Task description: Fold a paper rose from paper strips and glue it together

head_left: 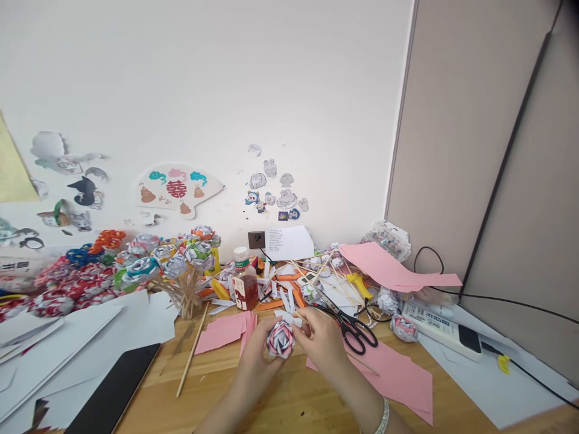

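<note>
Low in the middle of the view, my left hand (259,349) is wrapped round a pink, white and grey paper flower (281,339), its folded petals facing me. My right hand (322,339) is closed in a pinch on a small piece of white paper (289,317) at the flower's upper edge. A thin wooden stick (363,364) shows to the right of that hand; whether its fingers also hold the stick is hidden. Black-handled scissors (355,331) lie just beyond my right hand, on pink paper sheets (398,377).
Finished paper flowers (149,259) crowd the back left. A glue bottle (245,280) stands among paper scraps. A black tablet (115,389) and white sheets (104,328) lie left, beside a loose stick (192,352). At right sit another paper flower (404,328) and a power strip (441,328).
</note>
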Demonstrator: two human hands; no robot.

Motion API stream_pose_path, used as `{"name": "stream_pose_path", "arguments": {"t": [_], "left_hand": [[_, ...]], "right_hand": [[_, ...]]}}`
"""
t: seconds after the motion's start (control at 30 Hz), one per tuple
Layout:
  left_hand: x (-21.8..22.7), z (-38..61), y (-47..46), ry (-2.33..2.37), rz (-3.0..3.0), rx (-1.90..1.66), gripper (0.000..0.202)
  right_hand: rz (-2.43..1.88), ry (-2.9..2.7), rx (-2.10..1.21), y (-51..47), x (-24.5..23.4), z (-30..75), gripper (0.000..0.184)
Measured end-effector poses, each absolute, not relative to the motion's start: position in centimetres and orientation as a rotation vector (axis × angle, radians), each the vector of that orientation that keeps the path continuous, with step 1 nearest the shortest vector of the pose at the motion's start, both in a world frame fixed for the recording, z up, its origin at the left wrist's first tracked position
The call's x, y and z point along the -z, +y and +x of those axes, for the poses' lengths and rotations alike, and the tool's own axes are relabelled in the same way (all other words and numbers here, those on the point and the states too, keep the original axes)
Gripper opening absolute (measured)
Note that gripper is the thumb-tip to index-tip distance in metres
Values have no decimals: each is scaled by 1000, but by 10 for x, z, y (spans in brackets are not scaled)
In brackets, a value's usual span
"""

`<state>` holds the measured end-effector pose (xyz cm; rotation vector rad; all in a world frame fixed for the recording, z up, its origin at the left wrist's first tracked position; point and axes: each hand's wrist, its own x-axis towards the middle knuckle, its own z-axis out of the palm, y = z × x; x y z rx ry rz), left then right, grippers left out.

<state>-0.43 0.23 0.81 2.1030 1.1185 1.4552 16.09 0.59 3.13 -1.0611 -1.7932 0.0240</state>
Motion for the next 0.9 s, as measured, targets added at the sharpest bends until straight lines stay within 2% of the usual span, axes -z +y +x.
{"name": "stream_pose_path", "arguments": {"t": [0.27, 0.53, 0.9], "left_hand": [[-6, -6, 3, 1200, 2199, -1448, 36], [-5, -7, 3, 1222, 2228, -1438, 36], [-5, -7, 4, 1223, 2223, -1450, 37]], "right_hand": [[-945, -1769, 91, 6, -26, 158, 23], [-1025, -1727, 124, 4, -23, 155, 33], [-977, -1750, 76, 7, -22, 155, 29]]}}
